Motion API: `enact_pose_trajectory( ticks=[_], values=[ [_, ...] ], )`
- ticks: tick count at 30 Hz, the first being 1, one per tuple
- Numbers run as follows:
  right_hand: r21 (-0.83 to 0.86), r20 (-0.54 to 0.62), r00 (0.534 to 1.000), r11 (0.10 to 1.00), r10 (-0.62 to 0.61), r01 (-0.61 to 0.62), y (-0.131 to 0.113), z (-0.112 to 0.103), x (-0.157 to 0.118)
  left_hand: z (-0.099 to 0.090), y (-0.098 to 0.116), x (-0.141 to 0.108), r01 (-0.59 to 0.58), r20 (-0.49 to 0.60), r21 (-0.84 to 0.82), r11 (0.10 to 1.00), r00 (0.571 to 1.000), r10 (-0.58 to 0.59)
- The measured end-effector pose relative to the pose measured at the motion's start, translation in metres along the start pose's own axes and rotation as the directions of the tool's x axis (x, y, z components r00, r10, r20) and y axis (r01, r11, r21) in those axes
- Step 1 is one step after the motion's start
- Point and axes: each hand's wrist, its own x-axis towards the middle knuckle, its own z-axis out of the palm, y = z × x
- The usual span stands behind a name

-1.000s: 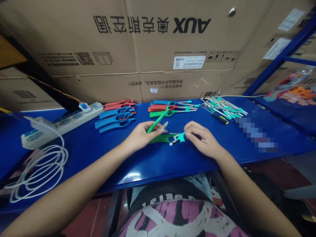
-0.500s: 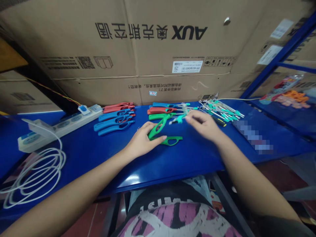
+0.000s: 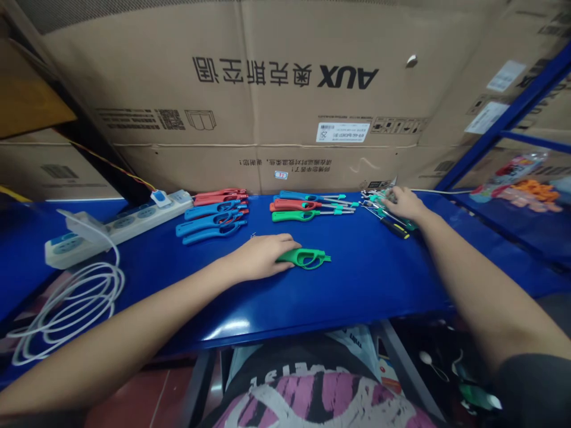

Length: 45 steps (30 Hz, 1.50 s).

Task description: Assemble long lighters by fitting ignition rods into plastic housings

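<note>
Casing of bright green plastic (image 3: 307, 257), with a looped opening, lies on or just above the glossy blue tabletop (image 3: 357, 282), its rear end closed inside the left hand (image 3: 266, 255). Right hand (image 3: 404, 205) reaches into a heap of thin metal rods with teal plastic fittings (image 3: 379, 209); its fingertips are partly hidden, so I cannot tell whether they pinch a rod or only touch the heap. The rods overlap, so pulling on one could drag or scatter its neighbours. A black-and-yellow-handled tool (image 3: 396, 228) lies at the heap's near edge, where a low wrist might knock it aside. The casing's front end is unsupported by fingers; were the left hand to loosen or twist, it could swivel or slip.
</note>
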Motion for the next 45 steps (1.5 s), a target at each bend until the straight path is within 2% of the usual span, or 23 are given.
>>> enact_pose_trajectory(
  ticks=[3, 4, 6, 8, 9, 10, 13, 16, 18, 19, 21, 24, 26, 29, 31, 33, 36, 38, 40, 41, 43, 45],
  values=[
    [0.008, -0.148, 0.987, 0.999, 0.053, -0.053, -0.026, 0.005, -0.006, -0.003, 0.002, 0.004, -0.053, 0.011, 0.107, 0.993, 0.999, 0.052],
    [0.029, -0.218, 0.976, 1.000, 0.017, -0.011, -0.041, 0.006, -0.010, -0.004, 0.003, 0.005, -0.064, 0.030, 0.124, 0.990, 0.998, 0.061],
    [0.078, -0.282, 0.942, 0.974, -0.184, 0.214, -0.075, 0.009, -0.022, -0.006, 0.007, 0.008, -0.051, 0.085, 0.119, 0.992, 0.996, 0.041],
    [0.134, -0.223, 0.873, 0.873, -0.434, 0.469, -0.112, 0.013, -0.033, -0.012, 0.010, 0.009, -0.023, 0.136, 0.081, 0.996, 0.991, 0.011],
    [0.155, -0.186, 0.836, 0.825, -0.516, 0.544, -0.129, 0.015, -0.037, -0.017, 0.010, 0.008, -0.019, 0.155, 0.056, 0.998, 0.988, 0.010],
    [0.173, -0.145, 0.817, 0.799, -0.558, 0.576, -0.143, 0.018, -0.040, -0.023, 0.008, 0.006, -0.020, 0.161, 0.033, 0.999, 0.987, 0.015],
    [0.213, -0.043, 0.818, 0.794, -0.574, 0.569, -0.171, 0.025, -0.039, -0.052, -0.015, -0.008, 0.034, 0.094, 0.014, 0.999, 0.995, -0.035],
    [0.255, 0.018, 0.820, 0.795, -0.573, 0.550, -0.180, 0.030, -0.027, -0.084, -0.061, -0.029, 0.267, -0.017, 0.139, 0.954, 0.963, -0.268],
    [0.290, 0.047, 0.813, 0.787, -0.580, 0.545, -0.180, 0.031, -0.019, -0.101, -0.096, -0.042, 0.442, -0.079, 0.189, 0.877, 0.897, -0.435],
    [0.307, 0.053, 0.808, 0.780, -0.586, 0.545, -0.180, 0.031, -0.017, -0.107, -0.112, -0.046, 0.504, -0.074, 0.191, 0.842, 0.863, -0.499],
    [0.341, 0.044, 0.796, 0.758, -0.603, 0.555, -0.179, 0.029, -0.016, -0.113, -0.140, -0.049, 0.553, -0.093, 0.199, 0.809, 0.832, -0.546],
    [0.379, -0.016, 0.774, 0.712, -0.633, 0.591, -0.178, 0.020, -0.026, -0.115, -0.166, -0.043, 0.572, -0.085, 0.204, 0.795, 0.819, -0.567],
    [0.403, -0.058, 0.729, 0.652, -0.682, 0.642, -0.177, 0.012, -0.039, -0.114, -0.176, -0.035, 0.567, -0.077, 0.207, 0.798, 0.822, -0.564],
    [0.467, -0.028, 0.580, 0.503, -0.814, 0.728, -0.174, -0.001, -0.065, -0.113, -0.182, -0.026, 0.551, -0.097, 0.205, 0.809, 0.834, -0.544],
    [0.509, 0.085, 0.499, 0.468, -0.862, 0.722, -0.172, -0.009, -0.082, -0.112, -0.178, -0.020, 0.538, -0.146, 0.202, 0.818, 0.843, -0.518],
    [0.535, 0.193, 0.452, 0.480, -0.871, 0.695, -0.170, -0.014, -0.096, -0.104, -0.160, -0.015, 0.516, -0.219, 0.202, 0.832, 0.852, -0.475],
    [0.534, 0.280, 0.424, 0.506, -0.862, 0.677, -0.167, -0.020, -0.112, -0.076, -0.106, -0.008, 0.416, -0.306, 0.189, 0.889, 0.886, -0.349],
    [0.525, 0.305, 0.418, 0.517, -0.856, 0.676, -0.167, -0.022, -0.120, -0.048, -0.059, -0.008, 0.214, -0.322, 0.078, 0.974, 0.930, -0.179],
    [0.517, 0.300, 0.427, 0.521, -0.853, 0.679, -0.167, -0.024, -0.128, -0.021, -0.015, -0.011, 0.092, -0.187, 0.006, 0.996, 0.978, -0.090],
    [0.510, 0.291, 0.435, 0.522, -0.852, 0.683, -0.168, -0.025, -0.131, -0.009, 0.001, -0.014, 0.071, -0.113, -0.004, 0.997, 0.991, -0.071],
    [0.491, 0.280, 0.458, 0.536, -0.844, 0.687, -0.171, -0.027, -0.138, 0.008, 0.022, -0.018, 0.078, -0.047, -0.006, 0.997, 0.996, -0.078],
    [0.467, 0.297, 0.486, 0.568, -0.822, 0.677, -0.174, -0.029, -0.146, 0.018, 0.027, -0.020, 0.090, -0.049, -0.010, 0.996, 0.995, -0.090]
  ],
)
